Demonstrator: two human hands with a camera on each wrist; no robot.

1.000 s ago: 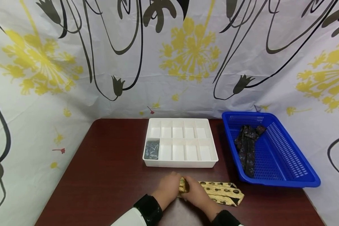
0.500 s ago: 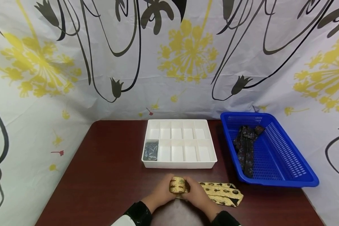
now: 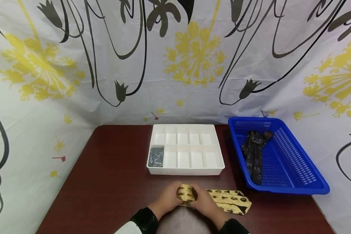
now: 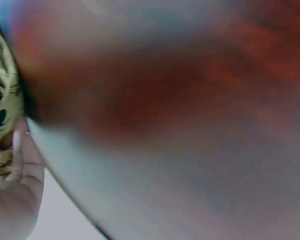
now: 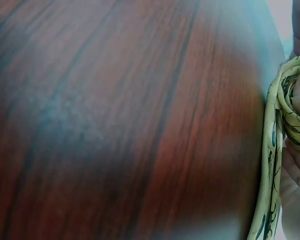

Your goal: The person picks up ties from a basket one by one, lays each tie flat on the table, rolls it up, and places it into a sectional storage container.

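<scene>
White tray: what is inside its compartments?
The white tray holds one rolled dark tie in its front-left compartment. The other nine compartments show only bare white bottoms; nothing hidden.

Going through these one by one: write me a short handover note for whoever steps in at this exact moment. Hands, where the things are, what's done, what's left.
Left hand and right hand: both grip the rolled end of the yellow tie at the near edge of the table. The tie's unrolled tail lies flat to the right of the hands.
White tray: a dark rolled tie sits in the front left compartment; the other compartments look empty.
Blue basket: one dark patterned tie lies loose inside.
Done: one tie rolled and stowed; the yellow one is partly rolled.
Left: probably finish the yellow roll, stow it, then do the basket tie.
</scene>
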